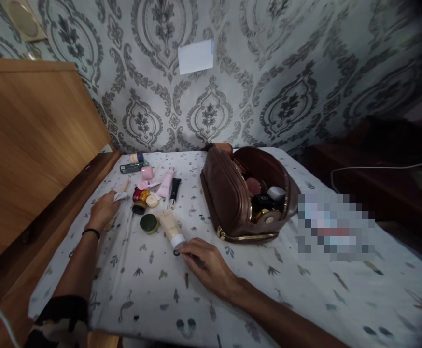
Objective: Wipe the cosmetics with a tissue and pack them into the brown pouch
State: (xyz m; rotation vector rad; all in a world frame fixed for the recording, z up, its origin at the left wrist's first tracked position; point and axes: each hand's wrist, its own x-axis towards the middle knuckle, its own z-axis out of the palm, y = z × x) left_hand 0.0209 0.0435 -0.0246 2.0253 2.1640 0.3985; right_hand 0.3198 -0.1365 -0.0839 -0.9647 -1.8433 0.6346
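My right hand (211,266) is closed at the white cap end of a beige squeeze tube (168,224), which lies slanted on the cloth. Over on the left, the fingers of my left hand (104,209) close on a small white and beige tube-like item (121,194); its exact kind is hard to make out. Between the hands sits a dark green round jar (149,223). Close by are a red and amber container (140,194), a cream-coloured round lid or jar (152,200), a pink tube (166,183) and a black tube (175,189).
A brown leather cosmetic bag (220,188) stands unzipped with several items inside. At the back left lie a pink jar (147,172), a dark green tube (133,167) and a blue-capped bottle (137,157). Wooden furniture (40,159) borders the left; a patterned wall (211,106) rises behind.
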